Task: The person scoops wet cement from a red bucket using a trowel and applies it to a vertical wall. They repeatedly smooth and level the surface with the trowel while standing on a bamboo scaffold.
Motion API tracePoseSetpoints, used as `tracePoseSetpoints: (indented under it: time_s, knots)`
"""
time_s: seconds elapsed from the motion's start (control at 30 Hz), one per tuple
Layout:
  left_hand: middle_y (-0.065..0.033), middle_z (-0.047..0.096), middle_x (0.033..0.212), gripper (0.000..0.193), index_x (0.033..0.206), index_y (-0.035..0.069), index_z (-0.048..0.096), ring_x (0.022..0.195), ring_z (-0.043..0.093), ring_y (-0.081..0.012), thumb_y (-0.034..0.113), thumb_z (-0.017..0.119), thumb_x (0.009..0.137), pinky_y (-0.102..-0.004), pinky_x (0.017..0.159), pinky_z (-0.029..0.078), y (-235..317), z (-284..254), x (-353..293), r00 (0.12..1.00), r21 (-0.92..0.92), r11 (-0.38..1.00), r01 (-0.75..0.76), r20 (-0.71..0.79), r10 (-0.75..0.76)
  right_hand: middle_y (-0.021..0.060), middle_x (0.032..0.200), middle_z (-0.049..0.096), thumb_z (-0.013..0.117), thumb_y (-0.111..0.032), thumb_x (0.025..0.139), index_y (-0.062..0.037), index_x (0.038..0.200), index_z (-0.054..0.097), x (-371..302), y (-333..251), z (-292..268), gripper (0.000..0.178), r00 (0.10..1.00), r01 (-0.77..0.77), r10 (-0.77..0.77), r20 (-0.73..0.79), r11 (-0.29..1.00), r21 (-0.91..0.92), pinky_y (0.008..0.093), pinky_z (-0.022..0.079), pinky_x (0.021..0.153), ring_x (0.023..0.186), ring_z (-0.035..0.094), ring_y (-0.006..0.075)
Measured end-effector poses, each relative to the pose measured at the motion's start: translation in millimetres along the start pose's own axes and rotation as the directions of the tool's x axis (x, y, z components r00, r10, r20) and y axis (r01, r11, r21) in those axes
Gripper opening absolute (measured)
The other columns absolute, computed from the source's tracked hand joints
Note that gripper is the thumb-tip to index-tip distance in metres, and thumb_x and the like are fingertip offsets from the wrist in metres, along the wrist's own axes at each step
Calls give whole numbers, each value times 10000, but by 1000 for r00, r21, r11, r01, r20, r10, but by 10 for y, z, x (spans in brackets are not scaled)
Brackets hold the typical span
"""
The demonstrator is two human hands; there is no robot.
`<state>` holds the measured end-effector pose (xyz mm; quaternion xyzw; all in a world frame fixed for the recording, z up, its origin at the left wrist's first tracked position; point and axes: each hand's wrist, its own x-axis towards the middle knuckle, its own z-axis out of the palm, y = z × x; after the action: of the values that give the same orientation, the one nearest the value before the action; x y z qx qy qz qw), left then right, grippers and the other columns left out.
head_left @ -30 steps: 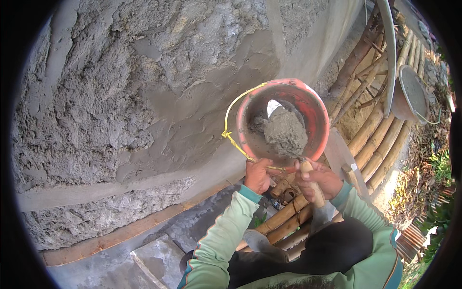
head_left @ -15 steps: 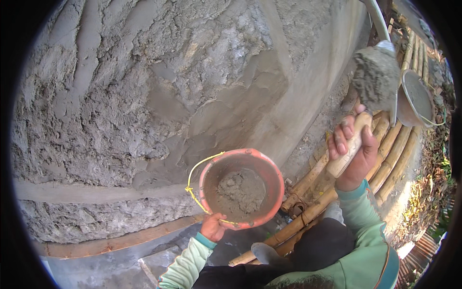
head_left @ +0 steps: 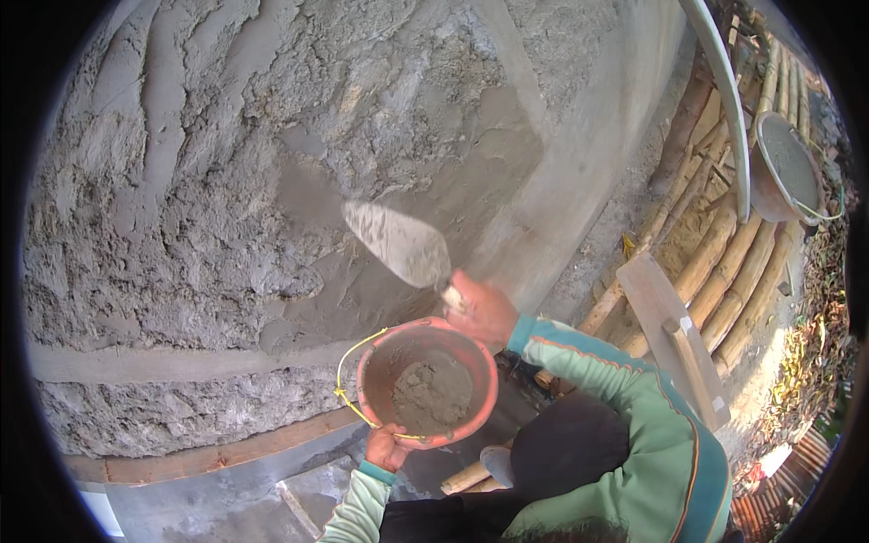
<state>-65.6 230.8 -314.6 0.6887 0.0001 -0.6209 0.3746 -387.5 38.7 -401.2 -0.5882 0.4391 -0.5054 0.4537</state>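
My left hand (head_left: 387,447) grips the near rim of an orange-red bucket (head_left: 492,387), fingers closed beside its yellow rope handle (head_left: 340,380). Grey wet mortar (head_left: 433,394) lies inside the bucket. Just above its far rim, my right hand (head_left: 484,312) is closed around the wooden handle of a trowel (head_left: 398,242). The trowel's blade, smeared grey and somewhat blurred, points up and left in front of the rough mortar-coated wall (head_left: 226,208). Whether the blade touches the wall I cannot tell.
On the right, a wooden float (head_left: 665,308) lies across bamboo poles (head_left: 738,290). Another mortar-filled bucket (head_left: 787,167) stands at the far right, beside a long curved strip (head_left: 729,100). A ledge (head_left: 199,365) crosses the wall's lower part.
My right hand has swung the trowel left from the far right to the wall; the mortar heap on its blade is gone. The held bucket has shifted slightly left and down.
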Motion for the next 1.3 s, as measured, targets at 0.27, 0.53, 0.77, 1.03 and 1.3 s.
tracePoseSetpoints:
  time_s: [0.27,0.53,0.77,1.03,1.3]
  knots:
    - [-250,546,1286,518,1385,-77,362,1080,632,-500,-73,453,875,-700,891,547,41,285,-15,991,79,994,-69,123,59,172,1034,616,638,-377,974,-10,1252,532,19,510,-788,472,933,-79,85,-349,996,32,425,499,874,943,618,334]
    - [-250,558,1288,536,1397,-61,394,1109,616,-508,-88,469,867,-726,900,525,48,412,-118,992,152,984,-95,97,81,-4,692,521,437,-561,1048,-94,984,571,1552,446,-1610,490,955,-80,239,-175,778,623,270,421,463,515,486,99]
    - [-255,597,1175,402,1267,-145,460,1006,665,-466,-103,498,869,-645,839,591,-15,375,-331,989,160,978,-131,-44,139,10,675,511,448,-563,1038,-79,869,553,1775,635,-1201,523,970,-237,234,59,882,407,292,411,482,517,478,119]
    - [-240,579,1234,466,1341,-119,403,1062,652,-443,-103,482,882,-640,894,569,-16,409,-306,997,192,979,-74,-24,80,46,720,523,431,-522,1048,-52,878,552,1362,881,-378,514,965,-261,215,151,836,483,327,430,539,591,514,149]
    - [-248,567,1243,449,1335,-114,389,1064,650,-458,-67,483,898,-647,901,562,26,495,15,999,177,983,-51,2,52,117,780,618,462,-512,1037,-29,922,564,1047,926,-303,506,932,-204,205,300,978,-37,439,470,664,685,608,286]
